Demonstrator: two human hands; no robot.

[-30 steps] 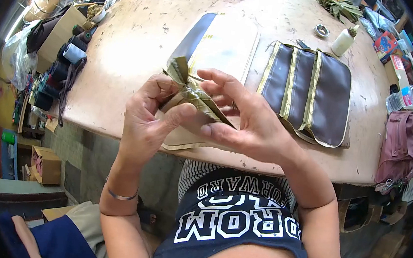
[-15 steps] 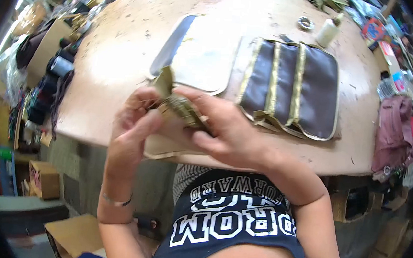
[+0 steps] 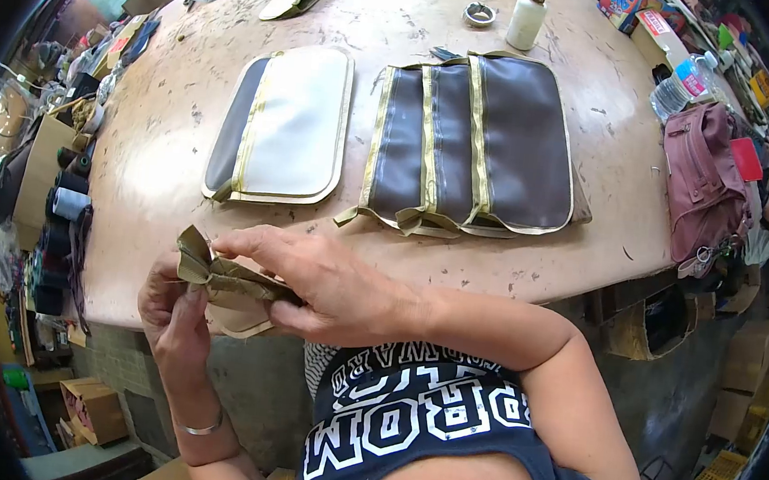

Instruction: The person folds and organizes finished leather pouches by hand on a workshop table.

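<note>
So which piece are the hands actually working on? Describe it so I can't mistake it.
Start at the round worktable, then come to its near edge, where both hands meet. The folded olive-gold strip is pinched between left hand and right hand; unlike the cream panel and brown panel, it is crumpled and lifted.

left hand (image 3: pixel 176 299): fingers curled shut, thumb up, bracelet on wrist | right hand (image 3: pixel 330 288): reaching across, fingers pinched closed, forearm bent
</note>
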